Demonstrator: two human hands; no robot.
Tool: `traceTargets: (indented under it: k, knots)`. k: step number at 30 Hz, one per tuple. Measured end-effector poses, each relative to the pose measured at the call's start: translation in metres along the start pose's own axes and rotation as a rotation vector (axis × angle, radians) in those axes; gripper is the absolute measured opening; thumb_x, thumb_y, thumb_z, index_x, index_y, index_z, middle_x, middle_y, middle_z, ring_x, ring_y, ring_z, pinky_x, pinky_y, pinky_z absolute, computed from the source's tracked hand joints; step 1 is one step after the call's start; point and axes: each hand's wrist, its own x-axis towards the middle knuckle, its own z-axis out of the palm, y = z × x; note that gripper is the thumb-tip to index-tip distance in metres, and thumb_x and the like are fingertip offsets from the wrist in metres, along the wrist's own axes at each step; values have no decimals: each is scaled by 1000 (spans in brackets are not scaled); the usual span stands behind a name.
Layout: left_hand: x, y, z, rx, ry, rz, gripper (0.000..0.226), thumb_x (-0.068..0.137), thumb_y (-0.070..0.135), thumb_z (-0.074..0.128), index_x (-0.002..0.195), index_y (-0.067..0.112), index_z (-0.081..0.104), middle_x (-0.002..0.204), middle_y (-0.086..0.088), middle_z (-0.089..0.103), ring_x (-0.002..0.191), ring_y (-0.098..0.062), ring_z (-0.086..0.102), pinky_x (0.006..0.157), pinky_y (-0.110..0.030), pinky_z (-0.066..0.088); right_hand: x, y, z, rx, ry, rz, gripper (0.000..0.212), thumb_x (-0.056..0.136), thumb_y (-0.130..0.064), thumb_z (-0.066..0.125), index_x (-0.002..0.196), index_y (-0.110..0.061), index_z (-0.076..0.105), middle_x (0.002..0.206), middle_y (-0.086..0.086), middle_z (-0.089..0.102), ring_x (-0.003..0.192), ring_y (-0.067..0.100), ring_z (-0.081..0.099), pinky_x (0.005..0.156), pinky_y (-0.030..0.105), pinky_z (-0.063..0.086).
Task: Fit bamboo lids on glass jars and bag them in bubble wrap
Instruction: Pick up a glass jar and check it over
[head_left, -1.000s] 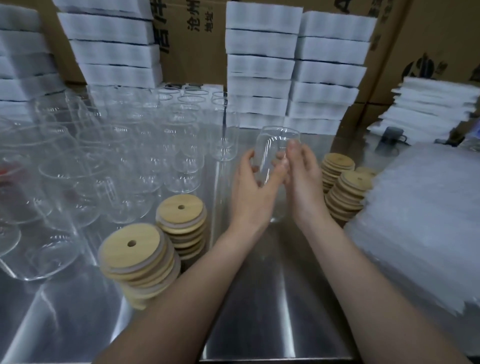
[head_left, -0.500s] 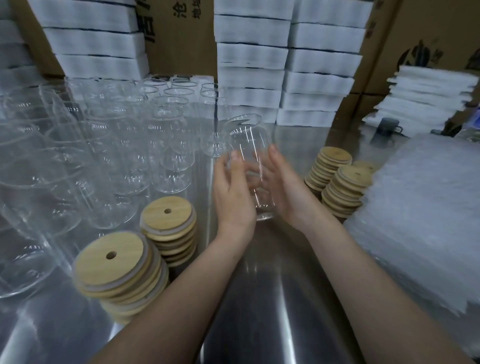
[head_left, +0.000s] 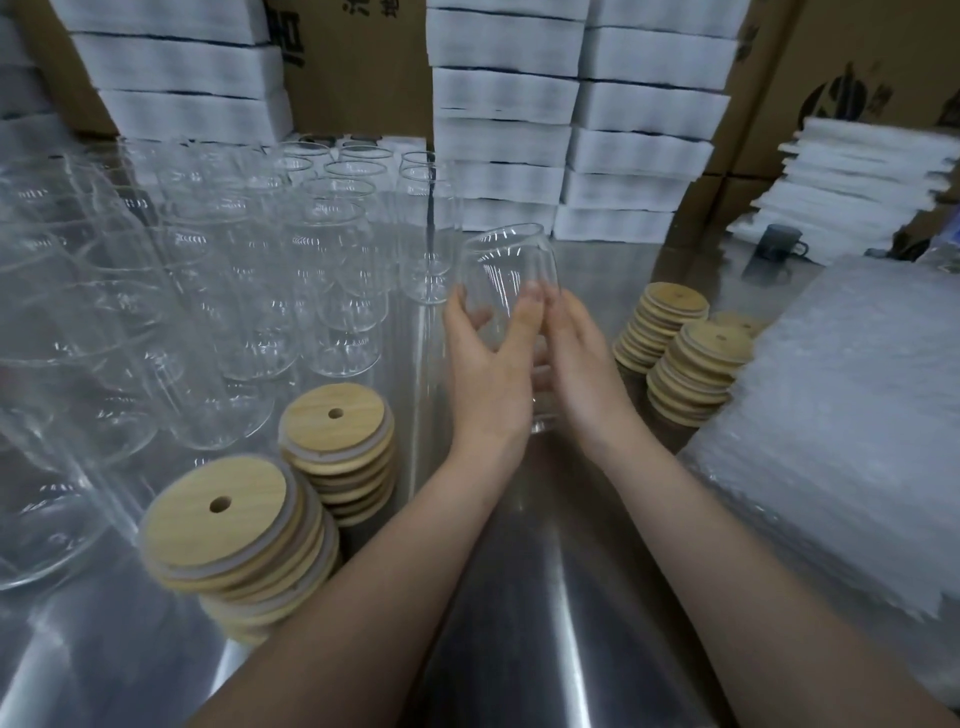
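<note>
Since half a second ago the left thumb has swung across the near face of the jar (head_left: 506, 265), and the right hand (head_left: 584, 364) has rolled until its back shows. The jar hangs above the table (head_left: 519, 597), between the two hands, mouth up and leaning slightly away, base down by the wrists; it has no lid yet. The left hand (head_left: 485, 379) grips it, thumb in front and fingers round the far side, showing through the glass. The right hand lies along the right wall with fingers nearly straight, pressing rather than clutching. Holding it from both sides probably steadies slick, thin glass while it is turned or checked before lidding. The jar is clear, smooth, can-shaped, narrowing to a rounded shoulder and open rim. Bare jars (head_left: 311, 270) crowd the left of the table, within reach of the left hand. Lids (head_left: 218, 514) are stacked beside both forearms, two stacks left and more lids (head_left: 698, 358) right: flat bamboo discs, pale and grained, each with a small straw hole and a grey seal ring beneath. Bubble wrap (head_left: 841, 426) lies piled at the right, soft, milky and pebbled, probably placed there for the bagging step. The table is brushed steel and mirrors the light. White foam blocks (head_left: 504, 93) stand stacked behind, against boxes (head_left: 353, 57).
</note>
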Motion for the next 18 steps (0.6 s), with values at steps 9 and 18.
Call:
traceTargets:
  k: [9, 18]
  knots:
    - [-4, -7, -8, 117, 87, 101, 66, 87, 52, 62, 141, 22, 40, 105, 11, 62, 86, 6, 65, 79, -23, 53, -2, -5, -8, 169, -3, 159, 33, 104, -41, 39, 121, -26, 63, 96, 2, 77, 70, 23, 66, 50, 29, 53]
    - [-2, 5, -12, -186, -18, -129, 60, 102, 54, 27, 132, 12, 56, 124, -18, 66, 114, -33, 64, 102, -52, 48, 4, -5, -19, 374, -205, 412, 43, 97, -51, 47, 107, -15, 68, 76, 1, 72, 58, 12, 67, 48, 22, 52]
